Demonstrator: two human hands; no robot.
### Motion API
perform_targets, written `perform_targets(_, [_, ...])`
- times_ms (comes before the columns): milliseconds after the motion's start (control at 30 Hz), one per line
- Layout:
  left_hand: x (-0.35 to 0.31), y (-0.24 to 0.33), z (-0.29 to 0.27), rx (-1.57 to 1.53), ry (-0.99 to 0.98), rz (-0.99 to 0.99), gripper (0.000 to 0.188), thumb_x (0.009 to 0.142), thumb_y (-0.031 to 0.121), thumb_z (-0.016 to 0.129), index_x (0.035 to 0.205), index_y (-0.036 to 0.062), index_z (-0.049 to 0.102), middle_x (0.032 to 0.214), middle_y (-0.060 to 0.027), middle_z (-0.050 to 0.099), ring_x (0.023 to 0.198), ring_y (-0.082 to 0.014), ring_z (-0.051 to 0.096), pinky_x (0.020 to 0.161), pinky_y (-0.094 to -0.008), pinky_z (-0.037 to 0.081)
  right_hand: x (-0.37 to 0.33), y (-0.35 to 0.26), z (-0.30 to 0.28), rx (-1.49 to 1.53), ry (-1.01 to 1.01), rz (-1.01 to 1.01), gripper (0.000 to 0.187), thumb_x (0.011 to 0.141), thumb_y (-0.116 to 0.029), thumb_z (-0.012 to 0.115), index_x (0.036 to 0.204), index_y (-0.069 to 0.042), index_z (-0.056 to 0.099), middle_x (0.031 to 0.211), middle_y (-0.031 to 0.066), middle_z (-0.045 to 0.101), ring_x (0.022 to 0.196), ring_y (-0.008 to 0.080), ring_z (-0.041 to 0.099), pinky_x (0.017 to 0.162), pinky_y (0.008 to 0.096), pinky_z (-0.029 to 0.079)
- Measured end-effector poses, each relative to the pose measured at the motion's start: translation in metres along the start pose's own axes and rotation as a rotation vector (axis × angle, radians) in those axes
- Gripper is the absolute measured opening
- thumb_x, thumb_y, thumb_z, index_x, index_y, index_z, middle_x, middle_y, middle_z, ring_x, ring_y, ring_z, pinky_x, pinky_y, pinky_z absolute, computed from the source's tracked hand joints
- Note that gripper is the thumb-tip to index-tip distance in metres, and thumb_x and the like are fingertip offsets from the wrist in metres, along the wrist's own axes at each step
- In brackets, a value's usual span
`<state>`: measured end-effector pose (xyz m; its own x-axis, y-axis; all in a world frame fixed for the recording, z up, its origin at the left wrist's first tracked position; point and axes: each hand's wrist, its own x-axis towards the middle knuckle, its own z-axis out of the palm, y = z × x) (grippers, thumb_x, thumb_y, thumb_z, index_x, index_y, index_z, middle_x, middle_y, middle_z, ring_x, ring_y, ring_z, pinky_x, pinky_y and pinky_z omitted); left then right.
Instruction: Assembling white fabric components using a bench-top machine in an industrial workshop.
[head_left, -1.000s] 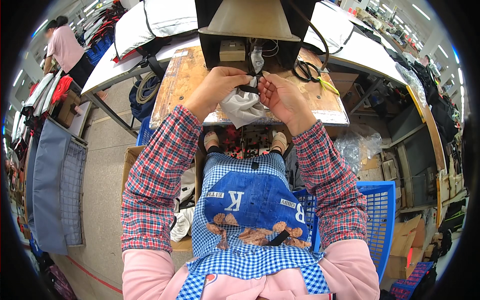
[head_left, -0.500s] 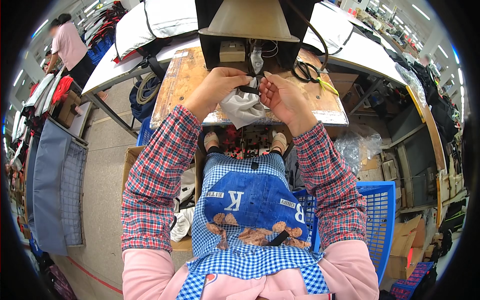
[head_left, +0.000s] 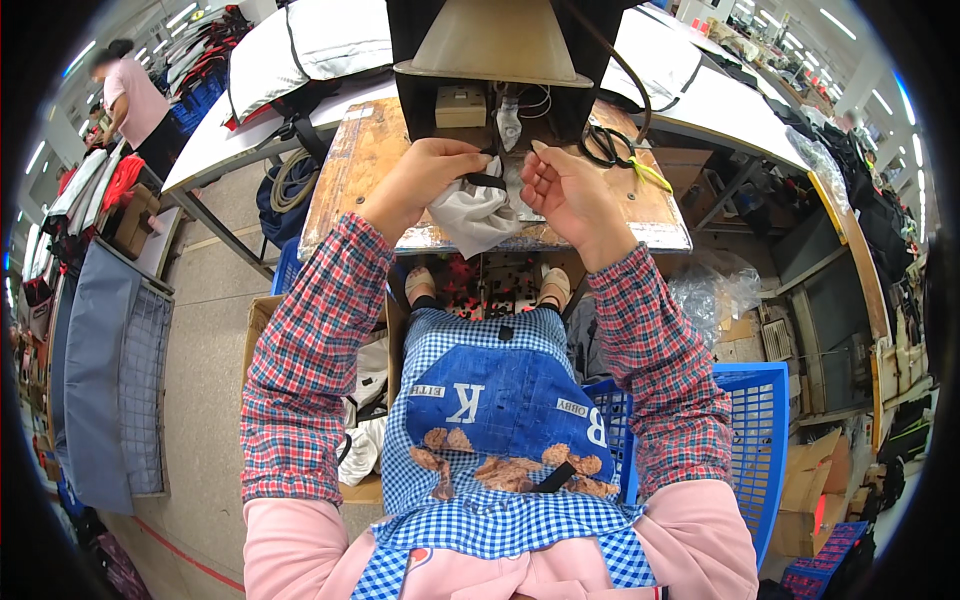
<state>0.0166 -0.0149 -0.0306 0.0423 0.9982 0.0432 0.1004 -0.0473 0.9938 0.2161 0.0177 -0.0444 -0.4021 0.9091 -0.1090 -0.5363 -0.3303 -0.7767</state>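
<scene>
My left hand [head_left: 425,185] pinches a bunched white cloth piece [head_left: 476,222] with a short black strap [head_left: 487,181] at its top. The cloth hangs over the front edge of the wooden worktop [head_left: 350,190]. To its right, and apart from it, is my right hand [head_left: 572,195], fingers curled and thumb against forefinger; anything between those tips is too small to make out. Just beyond both hands stands a dark machine [head_left: 415,100] with a beige funnel-shaped part [head_left: 495,45] and a plastic-wrapped part [head_left: 508,125] hanging below it.
Black-handled scissors [head_left: 610,147] lie at the worktop's right. An open carton [head_left: 262,325] with white pieces stands left of my lap, a blue plastic basket [head_left: 755,440] on the right. White tables [head_left: 215,165] flank the worktop. Another person [head_left: 138,100] stands far left.
My left hand and the cloth have shifted slightly left, and a gap has opened between the strap and my right hand. The person far left has straightened a little.
</scene>
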Motion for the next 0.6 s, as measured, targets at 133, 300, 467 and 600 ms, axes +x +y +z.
perform_targets(133, [-0.018,0.009,-0.001,0.083,-0.058,-0.052,0.035,0.088,0.019,0.065,0.107,-0.0103,0.062,0.092,-0.0082,0.066,0.078,-0.0101,0.061,0.067,-0.0224,0.049,-0.024,-0.004,-0.018,-0.221,0.004,0.036,0.014,0.092,-0.017,0.059,0.094,-0.003,0.061,0.083,0.0026,0.062,0.074,0.0112,0.059,0.066,0.0260,0.051])
perform_targets(300, [-0.041,0.000,0.000,0.260,-0.078,-0.007,0.029,0.089,0.020,0.065,0.102,-0.0060,0.067,0.087,-0.0022,0.065,0.077,-0.0069,0.058,0.068,-0.0208,0.046,-0.057,0.002,-0.018,-1.160,-0.029,-0.541,0.023,0.088,-0.015,0.066,0.106,-0.001,0.064,0.093,0.0042,0.066,0.080,0.0105,0.061,0.071,0.0242,0.050])
perform_targets(467, [-0.057,-0.004,0.011,0.220,-0.151,-0.071,0.025,0.090,0.020,0.064,0.101,-0.0027,0.066,0.086,0.0009,0.064,0.077,-0.0045,0.056,0.067,-0.0199,0.045,-0.068,0.017,0.000,-1.124,-0.094,-0.682,0.020,0.085,-0.013,0.068,0.101,-0.001,0.065,0.088,0.0102,0.067,0.078,0.0182,0.065,0.069,0.0282,0.052])
perform_targets(600, [-0.067,0.002,0.018,0.183,-0.189,-0.119,0.021,0.090,0.018,0.064,0.099,-0.0009,0.066,0.086,0.0019,0.063,0.076,-0.0034,0.055,0.066,-0.0189,0.045,-0.069,0.024,0.001,-1.200,-0.095,-0.734,0.017,0.085,-0.014,0.066,0.095,-0.001,0.063,0.087,0.0135,0.066,0.074,0.0237,0.064,0.066,0.0307,0.051])
